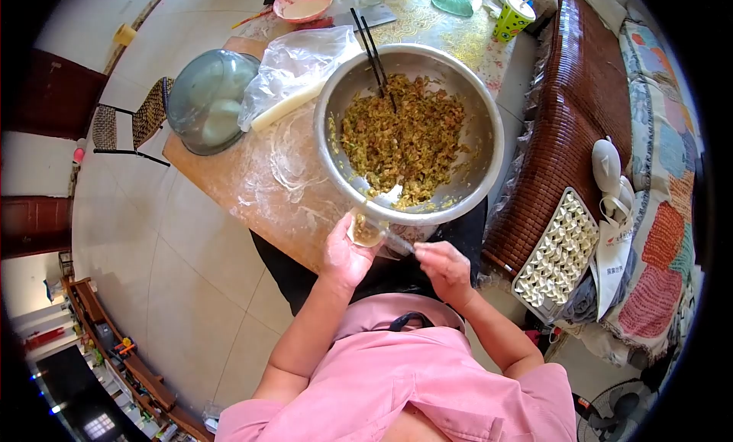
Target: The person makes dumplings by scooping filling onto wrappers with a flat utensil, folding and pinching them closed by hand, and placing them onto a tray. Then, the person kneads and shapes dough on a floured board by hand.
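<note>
In my left hand [350, 252], below the near rim of the bowl, lies a dumpling wrapper [366, 230] with a dab of filling on it. My right hand [445, 272] is closed at the right of it, pinching the end of a thin, pale utensil [400, 242]. Blur hides that utensil's exact kind; its other end points toward the wrapper. A large metal bowl [489, 148] of chopped greenish-brown filling [408, 132] stands just beyond both hands. Black chopsticks [372, 52] lean in the filling, and something white rests at its near edge.
Left of the bowl, a floured wooden board [229, 184] carries a roll of dough [289, 106], a plastic bag [301, 60] and a dark translucent cover [200, 90] over pale lumps. A tray of shaped dumplings [557, 247] sits on the sofa [565, 129] at right.
</note>
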A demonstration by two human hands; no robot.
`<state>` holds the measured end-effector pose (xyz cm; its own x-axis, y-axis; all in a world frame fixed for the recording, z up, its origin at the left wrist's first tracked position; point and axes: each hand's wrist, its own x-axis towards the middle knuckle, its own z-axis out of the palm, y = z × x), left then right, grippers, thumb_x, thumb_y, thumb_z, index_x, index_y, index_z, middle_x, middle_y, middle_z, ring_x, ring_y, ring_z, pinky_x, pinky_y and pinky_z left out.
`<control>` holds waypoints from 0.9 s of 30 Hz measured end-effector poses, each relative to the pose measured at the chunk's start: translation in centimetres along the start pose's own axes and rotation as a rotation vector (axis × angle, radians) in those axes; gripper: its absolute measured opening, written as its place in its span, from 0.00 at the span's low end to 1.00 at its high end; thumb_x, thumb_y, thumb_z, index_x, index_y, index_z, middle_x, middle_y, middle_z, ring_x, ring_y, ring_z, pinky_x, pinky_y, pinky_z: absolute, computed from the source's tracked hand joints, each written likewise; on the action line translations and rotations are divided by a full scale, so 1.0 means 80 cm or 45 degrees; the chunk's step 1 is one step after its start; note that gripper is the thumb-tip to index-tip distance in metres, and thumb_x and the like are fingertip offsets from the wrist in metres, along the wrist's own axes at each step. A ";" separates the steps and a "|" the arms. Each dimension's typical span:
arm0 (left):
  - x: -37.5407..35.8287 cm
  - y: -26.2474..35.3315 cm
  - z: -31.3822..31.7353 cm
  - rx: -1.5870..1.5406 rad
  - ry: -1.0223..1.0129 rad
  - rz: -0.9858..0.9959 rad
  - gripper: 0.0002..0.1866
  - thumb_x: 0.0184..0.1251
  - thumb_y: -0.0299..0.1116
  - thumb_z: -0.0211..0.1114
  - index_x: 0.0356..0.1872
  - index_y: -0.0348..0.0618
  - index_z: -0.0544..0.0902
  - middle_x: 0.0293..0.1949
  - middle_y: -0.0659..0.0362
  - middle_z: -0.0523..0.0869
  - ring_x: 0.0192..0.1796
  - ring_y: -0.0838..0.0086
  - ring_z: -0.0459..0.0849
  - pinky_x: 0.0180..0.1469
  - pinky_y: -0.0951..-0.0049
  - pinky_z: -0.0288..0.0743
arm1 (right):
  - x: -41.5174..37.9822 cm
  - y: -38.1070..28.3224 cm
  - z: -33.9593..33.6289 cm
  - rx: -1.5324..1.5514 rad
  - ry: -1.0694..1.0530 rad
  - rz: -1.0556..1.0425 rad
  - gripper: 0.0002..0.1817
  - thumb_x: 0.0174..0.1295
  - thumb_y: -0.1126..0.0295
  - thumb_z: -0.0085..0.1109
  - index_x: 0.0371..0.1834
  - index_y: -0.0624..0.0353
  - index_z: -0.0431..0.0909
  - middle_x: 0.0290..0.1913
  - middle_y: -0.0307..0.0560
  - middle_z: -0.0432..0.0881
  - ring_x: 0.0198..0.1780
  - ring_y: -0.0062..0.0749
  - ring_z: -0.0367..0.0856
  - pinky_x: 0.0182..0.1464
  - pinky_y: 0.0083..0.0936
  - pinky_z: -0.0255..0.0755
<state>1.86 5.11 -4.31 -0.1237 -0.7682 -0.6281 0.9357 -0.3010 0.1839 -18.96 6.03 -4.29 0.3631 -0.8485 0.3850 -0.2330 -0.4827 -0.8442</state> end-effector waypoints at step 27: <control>-0.031 0.009 0.031 0.281 -0.139 -0.061 0.23 0.74 0.48 0.40 0.56 0.42 0.71 0.53 0.54 0.78 0.55 0.63 0.77 0.54 0.56 0.74 | 0.050 -0.014 -0.033 1.238 0.254 1.188 0.11 0.67 0.67 0.51 0.46 0.63 0.74 0.33 0.50 0.83 0.29 0.29 0.84 0.35 0.24 0.80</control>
<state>2.03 5.43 -0.76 -0.2123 -0.8031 -0.5567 0.8348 -0.4452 0.3239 -19.60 2.64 -0.83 0.2672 -0.8290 -0.4913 0.4362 0.5586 -0.7054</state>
